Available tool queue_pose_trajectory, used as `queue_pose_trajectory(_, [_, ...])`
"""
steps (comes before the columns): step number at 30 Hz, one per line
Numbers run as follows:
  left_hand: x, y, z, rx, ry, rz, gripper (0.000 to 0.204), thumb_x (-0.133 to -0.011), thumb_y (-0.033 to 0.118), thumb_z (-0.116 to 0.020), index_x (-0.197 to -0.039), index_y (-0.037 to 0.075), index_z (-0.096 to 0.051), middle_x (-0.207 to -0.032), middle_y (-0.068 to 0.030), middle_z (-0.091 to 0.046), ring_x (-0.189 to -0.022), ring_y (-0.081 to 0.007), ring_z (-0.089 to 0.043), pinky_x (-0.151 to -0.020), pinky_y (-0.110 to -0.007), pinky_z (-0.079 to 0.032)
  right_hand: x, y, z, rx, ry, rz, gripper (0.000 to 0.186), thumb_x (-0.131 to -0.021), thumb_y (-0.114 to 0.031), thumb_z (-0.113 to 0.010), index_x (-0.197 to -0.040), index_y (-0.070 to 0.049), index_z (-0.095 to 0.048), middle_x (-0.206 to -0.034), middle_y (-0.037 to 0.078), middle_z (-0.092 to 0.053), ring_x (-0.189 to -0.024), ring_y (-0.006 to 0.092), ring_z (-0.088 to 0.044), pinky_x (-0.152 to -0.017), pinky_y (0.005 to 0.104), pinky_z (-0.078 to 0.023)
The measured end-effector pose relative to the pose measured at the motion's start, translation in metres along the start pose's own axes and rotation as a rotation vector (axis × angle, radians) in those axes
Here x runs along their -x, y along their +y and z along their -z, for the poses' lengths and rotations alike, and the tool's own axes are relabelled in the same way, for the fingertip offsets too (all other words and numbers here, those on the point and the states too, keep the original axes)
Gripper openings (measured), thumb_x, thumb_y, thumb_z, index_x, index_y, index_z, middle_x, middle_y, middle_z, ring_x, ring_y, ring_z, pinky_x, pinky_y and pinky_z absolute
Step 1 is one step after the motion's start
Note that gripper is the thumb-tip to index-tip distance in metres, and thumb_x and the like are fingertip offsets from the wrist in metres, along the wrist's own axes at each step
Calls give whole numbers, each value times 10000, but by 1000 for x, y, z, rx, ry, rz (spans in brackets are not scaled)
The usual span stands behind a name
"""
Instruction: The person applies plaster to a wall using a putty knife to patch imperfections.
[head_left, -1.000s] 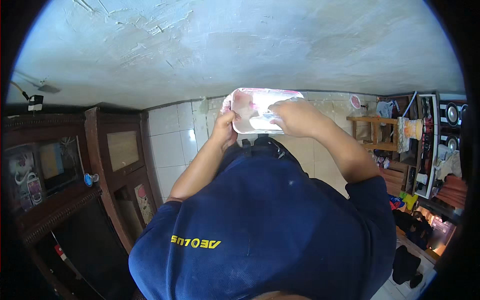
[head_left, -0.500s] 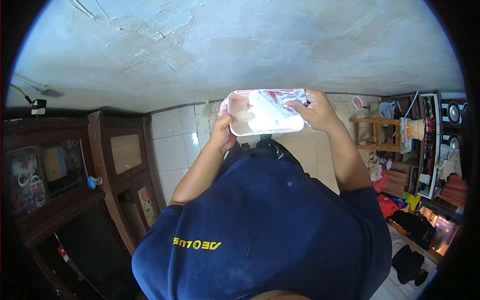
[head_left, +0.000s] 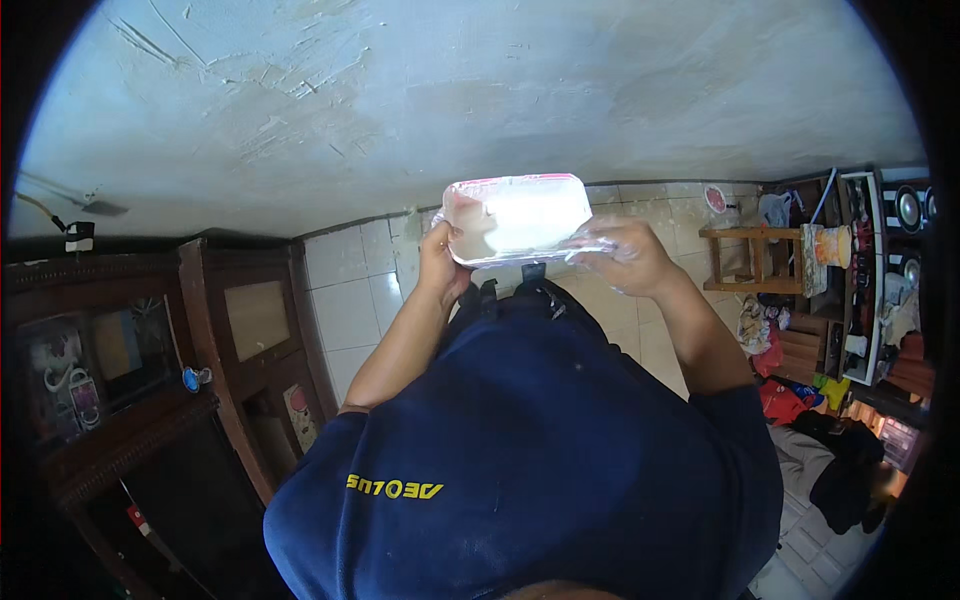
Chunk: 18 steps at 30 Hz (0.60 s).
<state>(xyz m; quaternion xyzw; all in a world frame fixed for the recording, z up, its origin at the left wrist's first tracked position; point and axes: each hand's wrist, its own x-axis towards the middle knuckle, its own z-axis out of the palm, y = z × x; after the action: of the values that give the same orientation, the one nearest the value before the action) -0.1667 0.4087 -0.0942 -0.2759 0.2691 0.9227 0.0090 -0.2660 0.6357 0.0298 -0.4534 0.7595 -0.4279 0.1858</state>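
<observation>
A shallow tray with rounded corners and a pink-tinged rim point(head_left: 515, 180) is held up at waist height before the wall. White paste point(head_left: 540, 212) coats much of its inside. My left hand point(head_left: 441, 262) grips the tray's left end, with the thumb over the edge. At the near right corner my right hand point(head_left: 630, 257) is closed on a flat scraper point(head_left: 592, 246), seen nearly edge-on against the near rim. White smears cover the scraper and the right fingers.
A pale wall point(head_left: 480, 100) with rough plaster marks rises ahead. Dark wooden cabinets point(head_left: 245, 320) stand at left. On the tiled floor at right are a wooden stool point(head_left: 755, 262) and a round pink-rimmed lid or dish point(head_left: 715, 199). Shelves and clothes lie beyond.
The scraper has turned from lying flat over the tray's right side to edge-on at the near rim. My right hand has dropped slightly nearer; the tray has shifted a little left.
</observation>
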Motion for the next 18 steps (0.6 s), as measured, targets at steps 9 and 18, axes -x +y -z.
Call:
queue_pose_trajectory(9, [4,6,-5,-56,-37,-65,607,-650,181,-456,-1237,26,-466,-1191,-139,-529,-1111,-304,-512,-938,-450,-396,18,29,-14,-504,689,-355,178,-860,-74,-626,-973,62,-642,-908,55,-662,-787,92,-595,-701,253,-476])
queue_pose_trajectory(18, [-4,13,-6,-46,-47,-119,560,-670,87,-421,-1221,0,-472,-1165,-153,-544,-1102,-298,-530,-938,-428,-424,22,25,-21,-94,304,-76,165,-813,-59,-655,-969,-7,-671,-878,103,-674,-757,161,-632,-661,272,-487])
